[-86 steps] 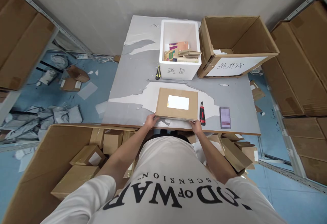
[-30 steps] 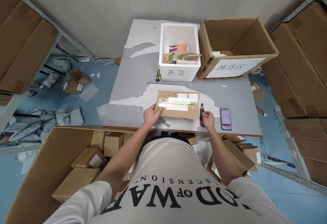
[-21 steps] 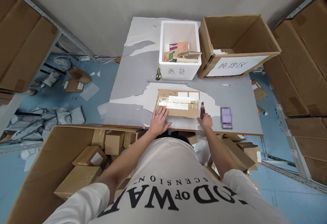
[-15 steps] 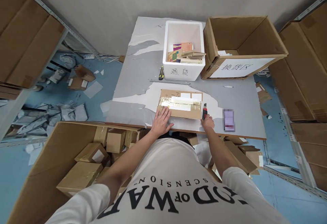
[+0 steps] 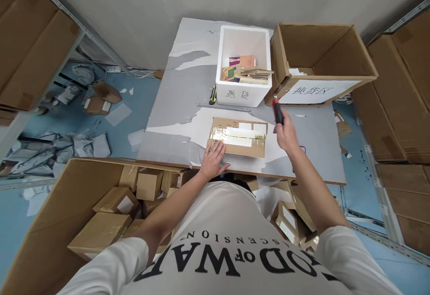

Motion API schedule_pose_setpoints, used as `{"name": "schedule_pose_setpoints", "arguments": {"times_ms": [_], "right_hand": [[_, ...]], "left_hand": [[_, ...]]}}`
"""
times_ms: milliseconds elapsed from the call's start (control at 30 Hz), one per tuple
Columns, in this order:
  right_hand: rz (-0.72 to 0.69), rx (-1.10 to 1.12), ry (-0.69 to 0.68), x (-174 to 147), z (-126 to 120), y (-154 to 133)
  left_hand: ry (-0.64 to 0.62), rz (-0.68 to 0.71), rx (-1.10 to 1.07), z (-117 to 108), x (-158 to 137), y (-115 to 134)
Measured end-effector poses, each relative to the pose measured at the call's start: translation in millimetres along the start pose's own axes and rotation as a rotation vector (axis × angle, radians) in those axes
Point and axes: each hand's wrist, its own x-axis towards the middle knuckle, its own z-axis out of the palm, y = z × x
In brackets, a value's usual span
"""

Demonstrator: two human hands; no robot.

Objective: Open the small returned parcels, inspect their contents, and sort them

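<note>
A taped cardboard box (image 5: 235, 149) lies flat near the front edge of the table, with clear tape and white labels on top. My left hand (image 5: 214, 158) rests on its near left corner, fingers stretched out. In my right hand (image 5: 287, 133) is a red and black utility knife (image 5: 278, 110), held up beyond the box's right end and pointing away from me; it does not touch the box. A second knife, yellow and black (image 5: 212, 94), lies by the white foam box (image 5: 240, 95). Behind my right forearm a phone-like thing (image 5: 303, 149) is mostly hidden.
Books (image 5: 250, 73) lie in the foam box. Right of it stands an open carton (image 5: 317, 92) with a handwritten sign. Below the grey table (image 5: 181, 102), at the left, a large carton (image 5: 63, 201) holds several small boxes. Loaded shelves flank both sides.
My right hand has lifted the utility knife from beside the box's right end and moved it away from me and slightly right. My left hand stays on the box.
</note>
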Motion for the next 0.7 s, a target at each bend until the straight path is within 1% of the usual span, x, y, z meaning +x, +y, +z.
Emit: {"name": "schedule_pose_setpoints", "arguments": {"times_ms": [33, 133, 200, 267, 333, 433, 600, 700], "right_hand": [[-0.086, 0.051, -0.049, 8, -3, -18], [-0.341, 0.105, -0.359, 25, 3, -64], [-0.438, 0.062, -0.534, 30, 15, -80], [-0.479, -0.024, -0.627, 34, 28, -84], [-0.503, -0.112, -0.668, 38, 37, -83], [-0.523, -0.199, -0.703, 42, 44, -82], [-0.466, -0.254, -0.717, 47, 46, -89], [-0.478, -0.294, -0.740, 49, 45, -93]], "left_hand": [[0.003, 0.002, -0.002, 0, 0, 0], [0.004, -0.009, -0.009, 1, 2, -1], [-0.004, -0.032, -0.009, 1, 4, 0], [-0.013, -0.054, -0.007, 2, 6, 1], [-0.013, -0.063, -0.007, 3, 6, 2], [-0.008, -0.066, -0.015, 4, 6, 3], [-0.013, -0.073, -0.020, 5, 6, 1], [-0.015, -0.065, -0.021, 6, 6, -1]]}}
